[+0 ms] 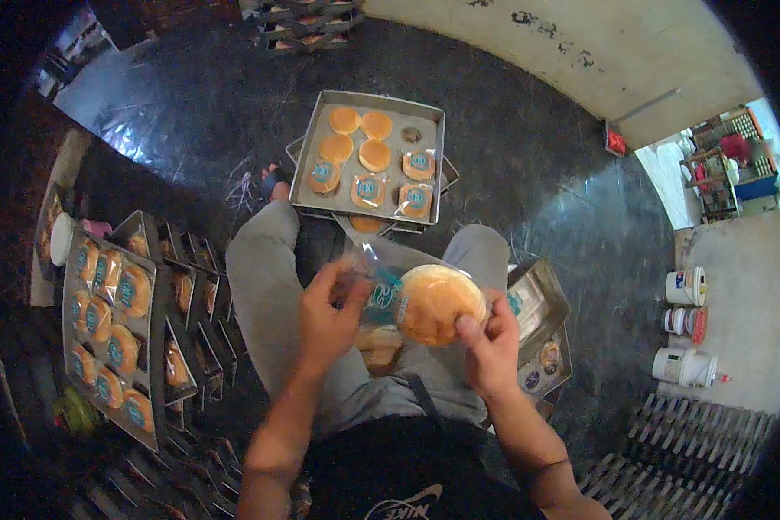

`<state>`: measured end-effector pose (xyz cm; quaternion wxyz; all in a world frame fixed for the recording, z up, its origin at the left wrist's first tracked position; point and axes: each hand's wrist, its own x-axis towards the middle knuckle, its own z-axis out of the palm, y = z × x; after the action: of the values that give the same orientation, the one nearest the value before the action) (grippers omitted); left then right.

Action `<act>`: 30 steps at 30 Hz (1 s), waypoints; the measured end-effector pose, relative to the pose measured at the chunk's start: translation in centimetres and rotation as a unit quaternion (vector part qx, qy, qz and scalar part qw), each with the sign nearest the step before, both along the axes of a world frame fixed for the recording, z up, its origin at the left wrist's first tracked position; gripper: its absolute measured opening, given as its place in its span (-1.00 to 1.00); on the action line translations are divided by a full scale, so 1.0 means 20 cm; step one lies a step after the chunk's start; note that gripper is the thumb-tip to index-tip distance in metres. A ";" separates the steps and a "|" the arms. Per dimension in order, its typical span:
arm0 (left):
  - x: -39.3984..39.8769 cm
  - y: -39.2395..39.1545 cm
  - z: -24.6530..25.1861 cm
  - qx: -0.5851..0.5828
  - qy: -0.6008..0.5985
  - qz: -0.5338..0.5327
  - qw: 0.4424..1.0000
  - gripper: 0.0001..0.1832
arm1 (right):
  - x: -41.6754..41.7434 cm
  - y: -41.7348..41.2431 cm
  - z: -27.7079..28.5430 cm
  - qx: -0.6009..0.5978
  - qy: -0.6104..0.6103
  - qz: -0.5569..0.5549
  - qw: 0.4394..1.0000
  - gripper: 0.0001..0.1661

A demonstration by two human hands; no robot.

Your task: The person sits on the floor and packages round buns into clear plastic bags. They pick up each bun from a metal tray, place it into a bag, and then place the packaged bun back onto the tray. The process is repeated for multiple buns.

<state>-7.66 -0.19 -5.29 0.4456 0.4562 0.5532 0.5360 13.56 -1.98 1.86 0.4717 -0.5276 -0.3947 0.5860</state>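
Between my hands is a round golden bun [439,309], its left edge at the mouth of a clear plastic bag [382,292] with teal print. My left hand [335,302] grips the bag, and its fingers are a little blurred. My right hand [494,335] holds the bun by its right side, thumb on top. Ahead of my knees, a metal baking tray [304,195] carries several bare buns [375,155] in its far left part. Bagged buns [368,190] lie along its near side and right side. A dark round mark shows on the tray's far right.
To my left stand stacked trays [149,338] of bagged buns. By my right thigh, a metal tin [552,286] holds flat printed bags [526,305]. White buckets [682,367] line the right wall. More stacked trays [309,26] stand at the far side, and slatted racks [702,429] at lower right.
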 end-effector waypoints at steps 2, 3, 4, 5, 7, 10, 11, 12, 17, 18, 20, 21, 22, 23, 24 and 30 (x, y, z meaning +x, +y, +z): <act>0.02 -0.03 0.01 0.000 -0.254 -0.095 0.962 -0.19 | -0.05 -0.05 -0.01 0.159 -0.097 -0.009 0.982 -0.47; -0.01 -0.06 -0.01 -0.041 -0.460 -0.210 0.861 0.02 | -0.07 -0.03 0.00 0.258 -0.170 0.051 0.950 -0.48; 0.03 -0.07 0.08 -0.009 -0.512 -0.167 0.843 0.08 | -0.09 -0.02 0.03 0.351 -0.242 0.108 0.898 -0.48; 0.11 -0.07 0.26 0.025 -0.558 -0.121 0.820 0.14 | -0.12 -0.01 0.06 0.439 -0.305 0.161 0.830 -0.48; 0.15 -0.06 0.44 0.069 -0.575 -0.084 0.811 0.24 | -0.16 -0.03 0.12 0.453 -0.339 0.181 0.805 -0.55; 0.13 0.00 0.41 0.090 -0.507 -0.157 0.843 0.31 | -0.21 -0.04 0.10 0.479 -0.334 0.142 0.799 -0.56; 0.11 0.01 0.37 0.098 -0.485 -0.189 0.848 0.33 | -0.24 -0.03 0.07 0.485 -0.326 0.119 0.802 -0.56; 0.11 0.01 0.33 0.099 -0.484 -0.223 0.840 0.32 | -0.26 -0.02 0.04 0.491 -0.320 0.096 0.805 -0.57; 0.09 -0.01 0.36 0.092 -0.489 -0.101 0.862 0.24 | -0.31 0.01 -0.09 0.487 -0.322 0.098 0.806 -0.58; 0.09 -0.02 0.35 0.089 -0.477 -0.122 0.866 0.21 | -0.32 0.02 -0.11 0.488 -0.330 0.101 0.801 -0.57; 0.11 -0.02 0.33 0.079 -0.480 -0.111 0.867 0.10 | -0.35 0.03 -0.16 0.467 -0.336 0.115 0.810 -0.55; 0.11 -0.02 0.33 0.071 -0.496 -0.079 0.862 0.04 | -0.36 0.04 -0.17 0.454 -0.340 0.124 0.814 -0.53; 0.11 -0.01 0.32 0.063 -0.511 -0.046 0.856 -0.02 | -0.37 0.05 -0.15 0.417 -0.381 0.165 0.809 -0.51; 0.10 -0.01 0.29 0.036 -0.527 -0.047 0.848 -0.08 | -0.38 0.06 -0.12 0.378 -0.419 0.205 0.800 -0.49; 0.09 -0.01 0.24 0.009 -0.543 -0.048 0.838 -0.13 | -0.38 0.06 -0.10 0.337 -0.457 0.245 0.786 -0.46; 0.07 0.02 0.03 -0.075 -0.639 0.058 0.763 -0.16 | -0.29 0.04 -0.19 0.392 -0.314 0.227 0.835 -0.66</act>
<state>-6.20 0.31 -4.73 0.6969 -0.0604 0.2041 0.6849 7.77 -1.13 -1.89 0.3438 -0.3497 -0.8267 0.2758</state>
